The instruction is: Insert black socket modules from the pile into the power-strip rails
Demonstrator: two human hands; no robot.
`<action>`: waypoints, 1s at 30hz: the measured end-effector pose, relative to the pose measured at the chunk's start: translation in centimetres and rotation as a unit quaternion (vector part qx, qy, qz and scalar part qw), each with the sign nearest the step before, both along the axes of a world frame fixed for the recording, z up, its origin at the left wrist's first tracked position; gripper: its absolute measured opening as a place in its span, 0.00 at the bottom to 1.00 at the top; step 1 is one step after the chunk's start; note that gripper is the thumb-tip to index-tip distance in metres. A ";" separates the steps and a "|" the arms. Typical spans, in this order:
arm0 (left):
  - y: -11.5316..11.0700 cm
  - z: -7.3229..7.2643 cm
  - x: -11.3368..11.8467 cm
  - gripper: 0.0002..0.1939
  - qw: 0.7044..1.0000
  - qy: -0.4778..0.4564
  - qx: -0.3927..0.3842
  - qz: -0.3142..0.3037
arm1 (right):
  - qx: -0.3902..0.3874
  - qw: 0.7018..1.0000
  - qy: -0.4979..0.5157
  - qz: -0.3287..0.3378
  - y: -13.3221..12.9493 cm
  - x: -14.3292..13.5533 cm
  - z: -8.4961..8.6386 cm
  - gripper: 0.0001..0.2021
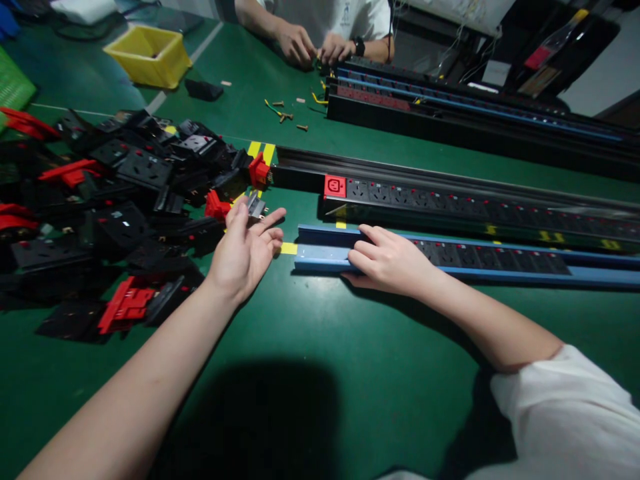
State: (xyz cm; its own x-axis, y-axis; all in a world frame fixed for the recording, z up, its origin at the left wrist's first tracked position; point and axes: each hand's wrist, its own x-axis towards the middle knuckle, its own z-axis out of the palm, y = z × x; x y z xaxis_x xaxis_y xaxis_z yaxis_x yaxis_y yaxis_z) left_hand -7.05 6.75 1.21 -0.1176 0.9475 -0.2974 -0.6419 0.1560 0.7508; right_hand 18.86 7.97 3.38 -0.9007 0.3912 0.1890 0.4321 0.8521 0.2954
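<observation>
My left hand (243,253) is palm up beside the pile of socket modules, its fingers partly stretched to the right. A small grey-black socket module (257,205) with metal pins sits between its thumb and forefinger. My right hand (387,260) grips across a blue metal channel (320,255), fingers on both of its edges near the left end. A row of black socket modules (465,255) lies in this channel to the right of the hand. What is under the right palm is hidden.
Loose black and red socket modules (145,167) are heaped at left. Behind the blue channel lies a black power strip (425,208) with a red end socket (335,187). Farther back are more strips (425,117), screws (286,117), a yellow bin (150,60) and a co-worker's hands (315,48).
</observation>
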 end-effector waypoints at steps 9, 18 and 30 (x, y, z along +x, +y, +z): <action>0.2 -0.4 -0.2 0.14 0.999 0.045 0.019 -0.019 | -0.009 1.000 -0.006 -0.005 -0.1 -0.1 0.2 0.14; 0.0 -1.0 0.0 0.15 0.993 0.098 0.069 -0.004 | -0.002 1.000 -0.007 -0.005 -0.1 -0.2 0.3 0.14; -0.7 -1.8 0.5 0.13 0.966 0.207 0.145 -0.058 | 0.003 1.000 0.003 -0.004 -0.1 -0.2 0.1 0.14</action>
State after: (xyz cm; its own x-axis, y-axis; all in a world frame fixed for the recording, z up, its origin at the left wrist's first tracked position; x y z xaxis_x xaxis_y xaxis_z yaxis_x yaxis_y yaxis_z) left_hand -6.53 6.03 -0.56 -0.0582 0.9978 0.0328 -0.2688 -0.0473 0.9620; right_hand 18.69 7.88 3.44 -0.8968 0.3968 0.1958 0.4399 0.8472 0.2979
